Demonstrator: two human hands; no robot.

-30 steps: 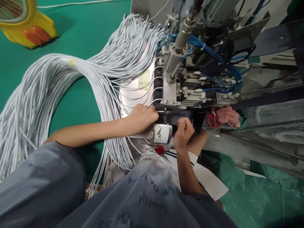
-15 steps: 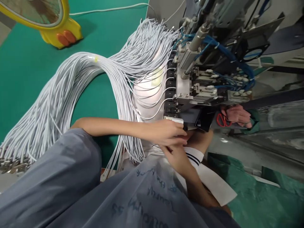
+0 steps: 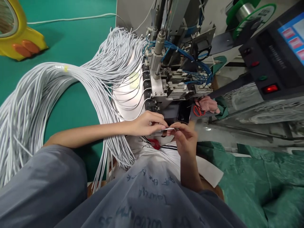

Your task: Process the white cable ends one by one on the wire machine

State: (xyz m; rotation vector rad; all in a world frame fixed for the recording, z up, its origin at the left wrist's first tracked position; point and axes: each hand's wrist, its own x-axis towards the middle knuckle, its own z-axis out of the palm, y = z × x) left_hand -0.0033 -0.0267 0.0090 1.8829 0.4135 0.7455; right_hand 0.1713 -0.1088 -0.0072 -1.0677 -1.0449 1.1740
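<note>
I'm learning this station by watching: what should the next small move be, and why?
Probably straighten the white cable at its tip: the left hand pinches it, the right hand has fingers at the tip, and other cables run into black blocks nearby.

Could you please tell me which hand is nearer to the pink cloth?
Right. The right hand is apart from the pink cloth, below and left of it in the picture; the left hand is also apart, farther to the left.
</note>
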